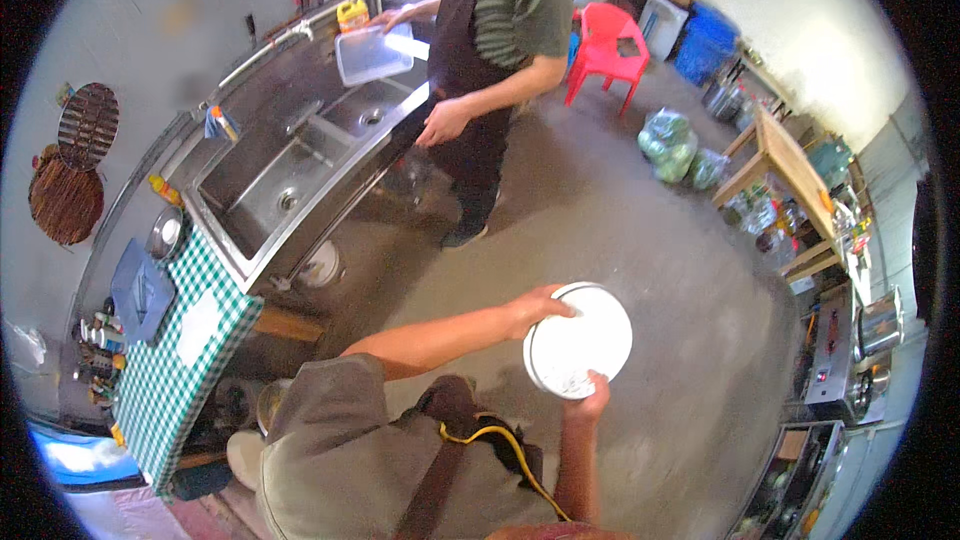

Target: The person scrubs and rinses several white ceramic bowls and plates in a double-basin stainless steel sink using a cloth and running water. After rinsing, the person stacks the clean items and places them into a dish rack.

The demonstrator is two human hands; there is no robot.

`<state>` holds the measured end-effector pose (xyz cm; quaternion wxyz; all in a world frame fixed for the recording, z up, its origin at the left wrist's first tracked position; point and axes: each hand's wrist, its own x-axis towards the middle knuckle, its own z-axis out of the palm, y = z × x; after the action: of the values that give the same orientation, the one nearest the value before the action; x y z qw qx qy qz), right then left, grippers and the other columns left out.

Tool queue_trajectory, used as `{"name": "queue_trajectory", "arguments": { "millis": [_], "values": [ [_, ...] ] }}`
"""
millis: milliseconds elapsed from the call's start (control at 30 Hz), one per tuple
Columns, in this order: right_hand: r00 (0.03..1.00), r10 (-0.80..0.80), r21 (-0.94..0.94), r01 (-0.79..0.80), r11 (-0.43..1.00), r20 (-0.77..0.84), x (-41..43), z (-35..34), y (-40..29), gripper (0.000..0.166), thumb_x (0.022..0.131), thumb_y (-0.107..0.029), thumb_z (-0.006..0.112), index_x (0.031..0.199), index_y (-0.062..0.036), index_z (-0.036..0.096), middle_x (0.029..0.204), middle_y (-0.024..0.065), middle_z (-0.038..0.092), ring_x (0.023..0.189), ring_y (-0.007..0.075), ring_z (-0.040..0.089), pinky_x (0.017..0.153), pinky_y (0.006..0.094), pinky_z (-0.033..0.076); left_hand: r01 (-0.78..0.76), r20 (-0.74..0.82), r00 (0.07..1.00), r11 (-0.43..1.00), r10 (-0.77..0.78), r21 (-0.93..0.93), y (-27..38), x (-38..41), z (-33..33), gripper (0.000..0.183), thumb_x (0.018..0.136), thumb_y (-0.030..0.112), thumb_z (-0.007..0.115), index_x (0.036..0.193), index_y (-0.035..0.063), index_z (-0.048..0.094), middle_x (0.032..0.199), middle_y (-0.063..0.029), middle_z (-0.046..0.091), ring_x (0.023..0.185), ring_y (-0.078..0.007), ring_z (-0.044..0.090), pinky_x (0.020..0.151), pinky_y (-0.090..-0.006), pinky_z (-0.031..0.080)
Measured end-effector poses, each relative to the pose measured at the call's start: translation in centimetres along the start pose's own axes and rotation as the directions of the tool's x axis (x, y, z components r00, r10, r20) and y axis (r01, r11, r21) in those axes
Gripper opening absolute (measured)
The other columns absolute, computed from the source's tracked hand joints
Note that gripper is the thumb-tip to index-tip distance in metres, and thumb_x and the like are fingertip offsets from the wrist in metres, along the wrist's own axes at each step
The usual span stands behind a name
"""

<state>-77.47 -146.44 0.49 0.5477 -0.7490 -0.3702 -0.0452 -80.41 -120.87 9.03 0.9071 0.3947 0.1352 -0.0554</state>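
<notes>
Both my hands hold a round white plate (581, 337) above the floor, in front of my body. My left hand (536, 311) grips its upper left rim, thumb on the face. At the lower rim, my right hand (589, 399) has its thumb over the edge. A dark line runs along the plate's left side; whether a second plate lies beneath, I cannot tell. Glare washes out most of the white surface, and a patterned patch shows near my right thumb. The fingers behind the plate are hidden.
A co-worker (480, 52) stands at the steel double sink (281, 184), one hand on a clear plastic tub (375, 56). Left of me is a table with a green checked cloth (161, 382). A red plastic chair (611, 49), wooden table (795, 180) and steel cooking unit (829, 360) line the far side.
</notes>
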Motion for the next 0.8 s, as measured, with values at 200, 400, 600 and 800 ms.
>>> {"name": "queue_trajectory", "arguments": {
  "millis": [200, 400, 600, 800],
  "values": [
    [0.706, 0.683, 0.889, -0.418, 0.186, 0.189, 0.4, -0.1, -2.5, 0.026, 0.087, -0.018, 0.064, 0.102, 0.0017, 0.060, 0.099, 0.0190, 0.065, 0.093, 0.0329, 0.066, 0.085, 0.0458, 0.053, 0.071, -0.016, 0.997, 0.997, -0.071, 0.026, -2.9, 0.9, 0.1, 0.053, 0.087, 0.011, 0.068, 0.135, -0.0017, 0.049, 0.120, -0.0159, 0.064, 0.110, -0.0258, 0.064, 0.093, -0.0384, 0.056],
    [0.960, 0.057, 0.209, 0.001, 0.978, -0.272, -2.0, -2.0, 4.4, 0.025, 0.085, -0.016, 0.071, 0.103, -0.0036, 0.059, 0.097, 0.0165, 0.063, 0.092, 0.0321, 0.063, 0.081, 0.0424, 0.051, 0.100, 0.091, 0.992, 0.988, -0.090, -0.114, -3.5, 1.1, 1.5, 0.051, 0.088, 0.005, 0.063, 0.137, -0.0008, 0.049, 0.122, -0.0191, 0.065, 0.110, -0.0323, 0.067, 0.095, -0.0464, 0.057],
    [0.519, 0.853, 0.950, -0.289, 0.114, 0.055, -1.4, -3.6, 0.3, 0.025, 0.074, -0.011, 0.062, 0.097, -0.0028, 0.057, 0.093, 0.0090, 0.059, 0.088, 0.0261, 0.062, 0.084, 0.0425, 0.054, 0.130, 0.087, 0.988, 0.991, -0.128, -0.020, -4.9, 3.6, 2.9, 0.052, 0.089, 0.006, 0.066, 0.137, 0.0015, 0.049, 0.123, -0.0136, 0.065, 0.111, -0.0248, 0.065, 0.096, -0.0398, 0.055],
    [0.745, 0.607, 0.563, -0.387, 0.731, -0.276, -6.3, -2.1, 7.7, 0.037, 0.070, -0.010, 0.060, 0.107, -0.0026, 0.057, 0.099, 0.0101, 0.060, 0.096, 0.0280, 0.064, 0.087, 0.0434, 0.055, 0.130, 0.154, 0.981, 0.988, -0.116, -0.084, -5.7, 3.3, 2.0, 0.056, 0.089, 0.009, 0.067, 0.140, 0.0011, 0.045, 0.125, -0.0138, 0.063, 0.113, -0.0241, 0.064, 0.098, -0.0404, 0.054]
  ]
}}
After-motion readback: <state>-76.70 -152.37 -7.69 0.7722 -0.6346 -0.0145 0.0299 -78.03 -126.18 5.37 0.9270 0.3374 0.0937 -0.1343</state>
